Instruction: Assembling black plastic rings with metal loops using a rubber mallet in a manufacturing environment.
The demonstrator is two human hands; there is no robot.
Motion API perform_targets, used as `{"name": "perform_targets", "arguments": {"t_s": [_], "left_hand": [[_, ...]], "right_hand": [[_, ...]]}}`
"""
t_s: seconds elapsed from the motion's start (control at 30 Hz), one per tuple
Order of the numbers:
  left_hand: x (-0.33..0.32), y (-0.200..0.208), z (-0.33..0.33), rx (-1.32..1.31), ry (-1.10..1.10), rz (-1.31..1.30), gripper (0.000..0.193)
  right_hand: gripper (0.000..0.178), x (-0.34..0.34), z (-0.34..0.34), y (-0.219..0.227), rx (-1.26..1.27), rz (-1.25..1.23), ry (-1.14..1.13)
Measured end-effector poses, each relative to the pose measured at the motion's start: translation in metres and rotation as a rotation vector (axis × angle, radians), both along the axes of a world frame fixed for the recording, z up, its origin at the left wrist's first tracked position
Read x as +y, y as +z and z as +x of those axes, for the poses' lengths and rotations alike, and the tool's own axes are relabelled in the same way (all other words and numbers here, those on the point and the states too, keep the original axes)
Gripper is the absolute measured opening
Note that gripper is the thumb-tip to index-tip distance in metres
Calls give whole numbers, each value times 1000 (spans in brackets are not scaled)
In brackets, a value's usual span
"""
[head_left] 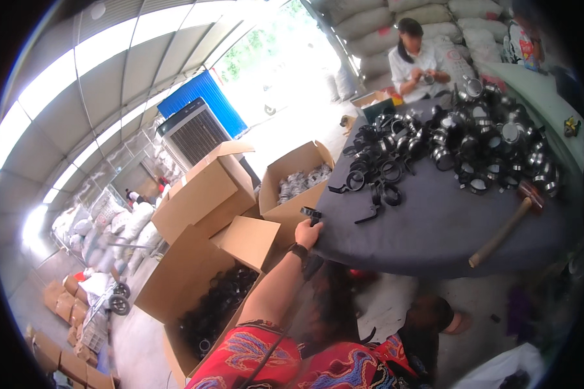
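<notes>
My left hand (pixel 307 235), with a dark band on its wrist, is closed around a black ring-shaped part (pixel 311 213) at the left edge of the dark-covered table (pixel 408 230). The ring stands up above my fingers; the rest of it is hidden in the grip. My right hand is not in view. Farther back on the table lies a large heap of black ring parts (pixel 396 139), some with straight tabs and some with shiny metal bands. A hammer (pixel 509 223) with a wooden handle rests near the table's right side.
Left of the table stand an open carton (pixel 156 285) of black parts and another carton (pixel 298 202) with pale grey pieces. An air cooler (pixel 198 133) is behind them. Across the table a person (pixel 416 61) in white handles a ring. Stacked sacks (pixel 434 19) line the back.
</notes>
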State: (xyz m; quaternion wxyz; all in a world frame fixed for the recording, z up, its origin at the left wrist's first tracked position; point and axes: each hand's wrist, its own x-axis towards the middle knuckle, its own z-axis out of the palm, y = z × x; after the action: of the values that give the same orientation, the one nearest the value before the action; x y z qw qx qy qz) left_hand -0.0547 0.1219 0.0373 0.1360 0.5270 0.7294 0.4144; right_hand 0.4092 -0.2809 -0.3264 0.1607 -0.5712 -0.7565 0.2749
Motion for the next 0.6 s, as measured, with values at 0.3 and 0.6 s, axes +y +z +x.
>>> {"name": "perform_targets", "arguments": {"t_s": [0.3,0.6], "left_hand": [[-4,18,25,-157,-41,11,20],[-4,41,58,-435,-103,93,14]], "right_hand": [[38,-34,56,38,-43,-168,8],[35,-84,117,116,-156,-369,-112]]}}
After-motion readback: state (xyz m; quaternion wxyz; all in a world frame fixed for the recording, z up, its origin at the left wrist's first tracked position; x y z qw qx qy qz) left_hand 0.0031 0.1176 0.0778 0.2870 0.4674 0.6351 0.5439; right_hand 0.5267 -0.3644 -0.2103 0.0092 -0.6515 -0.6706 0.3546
